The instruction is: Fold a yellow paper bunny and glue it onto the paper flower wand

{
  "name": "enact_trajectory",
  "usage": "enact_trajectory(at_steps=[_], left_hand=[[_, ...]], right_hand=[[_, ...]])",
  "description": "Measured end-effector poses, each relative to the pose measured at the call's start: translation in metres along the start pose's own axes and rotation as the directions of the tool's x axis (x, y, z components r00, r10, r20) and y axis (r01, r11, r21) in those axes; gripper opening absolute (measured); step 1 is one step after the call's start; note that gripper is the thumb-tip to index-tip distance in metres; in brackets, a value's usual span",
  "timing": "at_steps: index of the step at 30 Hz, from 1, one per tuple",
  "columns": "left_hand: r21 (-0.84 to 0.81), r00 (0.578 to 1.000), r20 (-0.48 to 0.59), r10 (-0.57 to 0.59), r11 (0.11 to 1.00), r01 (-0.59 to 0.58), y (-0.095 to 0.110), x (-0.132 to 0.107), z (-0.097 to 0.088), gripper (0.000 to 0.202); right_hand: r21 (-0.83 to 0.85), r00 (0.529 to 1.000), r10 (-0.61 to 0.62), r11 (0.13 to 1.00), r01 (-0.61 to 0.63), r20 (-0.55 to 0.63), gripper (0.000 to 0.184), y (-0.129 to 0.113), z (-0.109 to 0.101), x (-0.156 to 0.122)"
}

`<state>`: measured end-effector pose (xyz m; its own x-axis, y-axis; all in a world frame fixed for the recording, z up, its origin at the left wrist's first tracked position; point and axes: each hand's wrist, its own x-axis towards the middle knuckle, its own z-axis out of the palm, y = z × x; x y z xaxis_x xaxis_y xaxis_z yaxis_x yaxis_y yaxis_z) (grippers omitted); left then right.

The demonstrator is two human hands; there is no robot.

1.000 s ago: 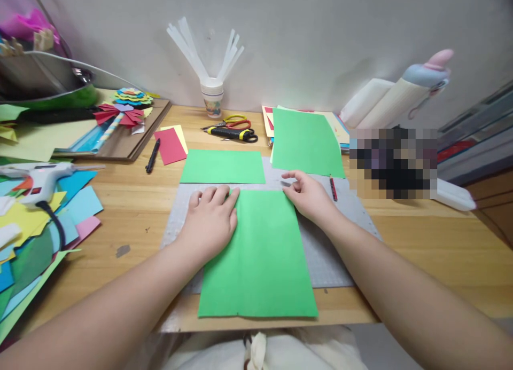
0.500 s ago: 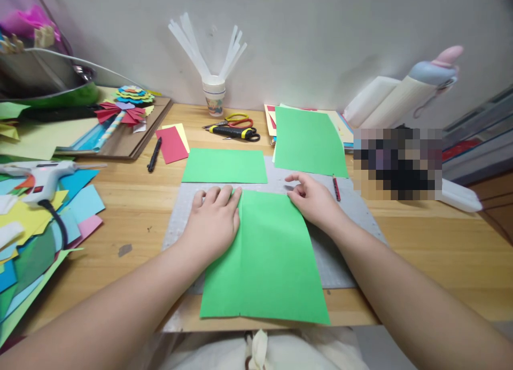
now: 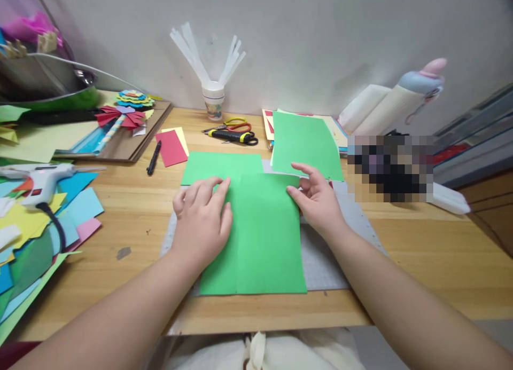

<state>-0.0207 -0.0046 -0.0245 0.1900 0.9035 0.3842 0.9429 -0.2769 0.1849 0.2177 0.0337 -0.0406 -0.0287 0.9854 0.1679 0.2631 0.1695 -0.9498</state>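
Note:
A large green sheet of paper with a faint lengthwise crease lies over the grey cutting mat, its top overlapping a smaller green piece of paper. My left hand rests at the sheet's left side, fingers outstretched and slightly bent, holding nothing. At the upper right edge, my right hand pinches the sheet between the thumb and curled fingers, with the index finger extended. Most of the red pencil is hidden behind that hand.
Behind are a stack of green sheets, scissors and a cutter, and a cup of glue sticks. To the left lie a black pen, red paper, a glue gun and paper scraps.
The large sheet has moved away from me, up the mat, and now overlaps the smaller piece. My left hand has shifted left, its fingers spreading; my right hand has gripped the right edge.

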Motion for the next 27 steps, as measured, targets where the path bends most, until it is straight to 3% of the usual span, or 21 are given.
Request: enact_trajectory(at_steps=[6,11,20,27], left_hand=[[0.004,0.988,0.144,0.055,0.998,-0.056,-0.004,0.002,0.017,0.041],[0.038,0.971,0.235,0.036,0.998,-0.046,-0.006,-0.003,0.024,0.047],[0.096,0.944,0.329,0.000,0.995,-0.033,-0.003,-0.007,0.023,0.053],[0.115,0.940,0.341,-0.005,0.993,-0.036,-0.003,-0.007,0.024,0.053]], right_hand=[[-0.067,0.987,0.159,0.986,-0.156,0.040,0.057,0.009,0.001,0.017],[-0.188,0.963,0.266,0.948,-0.255,0.034,0.048,0.007,0.000,0.014],[-0.297,0.957,0.282,0.921,-0.253,0.060,0.059,0.005,0.002,0.010],[-0.261,0.946,0.321,0.918,-0.298,0.050,0.059,0.000,-0.002,0.005]])
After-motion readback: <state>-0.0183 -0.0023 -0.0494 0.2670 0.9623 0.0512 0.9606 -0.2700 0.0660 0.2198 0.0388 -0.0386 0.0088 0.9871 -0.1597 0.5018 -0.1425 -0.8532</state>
